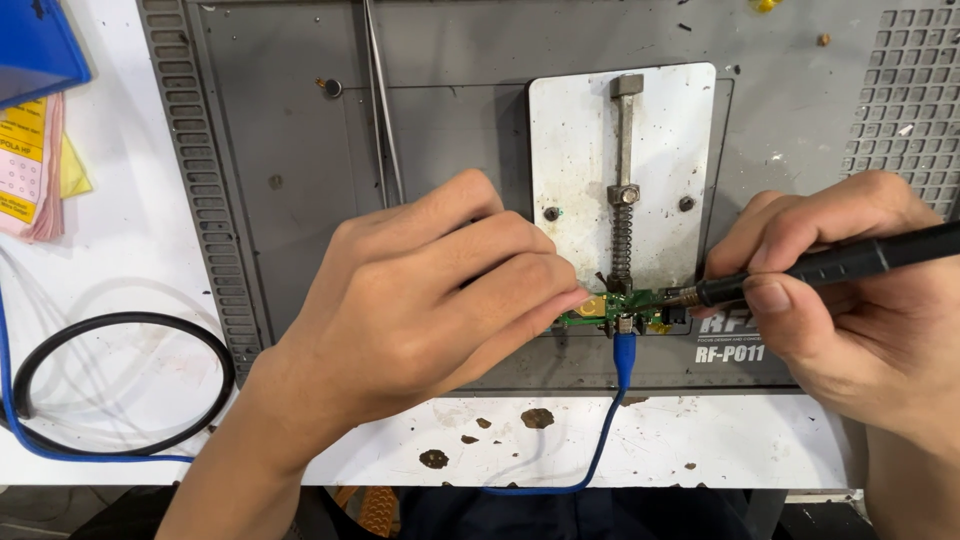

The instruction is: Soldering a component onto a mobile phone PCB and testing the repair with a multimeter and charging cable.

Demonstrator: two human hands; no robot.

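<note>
A white, chipped workbench point(700, 440) is lying under both hands, bearing a grey work mat point(290, 130) beneath them. Above the fingertips, a white metal board holder point(575, 150) is clamping a small green circuit board point(625, 308) between the hands. The left hand point(420, 300) is pinching down at the board's left end, fingers closed together. The right hand point(850, 290) is gripping a black soldering iron point(840, 262), its tip meeting the board. A blue cable point(622, 360) is plugging in below.
</note>
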